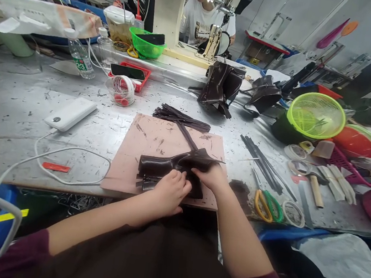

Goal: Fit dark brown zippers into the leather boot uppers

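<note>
Left hand curled on dark leather piece; can't tell how tight. Right hand closed round its edge, thumb on top. Piece on pink board, by near edge of desk; might slip off if pulled too hard. Nearby: scissors on right, easy to knock down; white cord on left, easy to snag. Past piece, dark strips in way of any push. Farther, sewing machine.

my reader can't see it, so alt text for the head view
A person's left grip and right grip touch a glossy dark piece on a pinkish board. Scissors lie to the right, a white power bank to the left.
</note>
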### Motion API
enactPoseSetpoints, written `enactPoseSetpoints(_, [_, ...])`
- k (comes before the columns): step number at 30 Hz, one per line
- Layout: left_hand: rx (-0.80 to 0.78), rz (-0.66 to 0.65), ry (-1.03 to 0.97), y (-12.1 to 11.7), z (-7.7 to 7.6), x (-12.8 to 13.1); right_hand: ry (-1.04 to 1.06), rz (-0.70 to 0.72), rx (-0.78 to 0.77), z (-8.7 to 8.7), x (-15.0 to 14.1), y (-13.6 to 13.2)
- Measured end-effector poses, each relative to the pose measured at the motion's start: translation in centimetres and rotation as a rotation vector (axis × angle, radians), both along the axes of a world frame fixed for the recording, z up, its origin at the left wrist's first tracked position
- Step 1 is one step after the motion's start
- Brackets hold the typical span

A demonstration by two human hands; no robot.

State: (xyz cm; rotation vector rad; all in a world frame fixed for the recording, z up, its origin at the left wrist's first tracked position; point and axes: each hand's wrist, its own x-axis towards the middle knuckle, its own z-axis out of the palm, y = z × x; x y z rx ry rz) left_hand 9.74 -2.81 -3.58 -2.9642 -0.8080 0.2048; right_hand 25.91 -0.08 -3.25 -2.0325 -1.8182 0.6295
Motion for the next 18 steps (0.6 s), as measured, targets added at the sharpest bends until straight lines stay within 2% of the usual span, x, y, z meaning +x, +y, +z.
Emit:
enactPoseSetpoints(6, [-0.003,-0.023,0.001,0.2,0.1,0.8,-0.047,-0.036,-0.07,-0.5,0.4,-0.1])
enactPoseSetpoints(8, [-0.011,-0.021,-0.004,0.2,0.2,0.9,0.037,-0.033,-0.049,-0.6,1.1,-0.1])
enactPoseSetpoints(13, [-0.042,-0.003,-0.027,0.4,0.1,1.4,0.436,0.046,0.003,-0.2,3.0,0.4])
enactPoseSetpoints(18, [-0.043,-0.036,-0.008,0.8,0.3,1.5,0.45,0.02,0.024,-0.1,3.7,1.8])
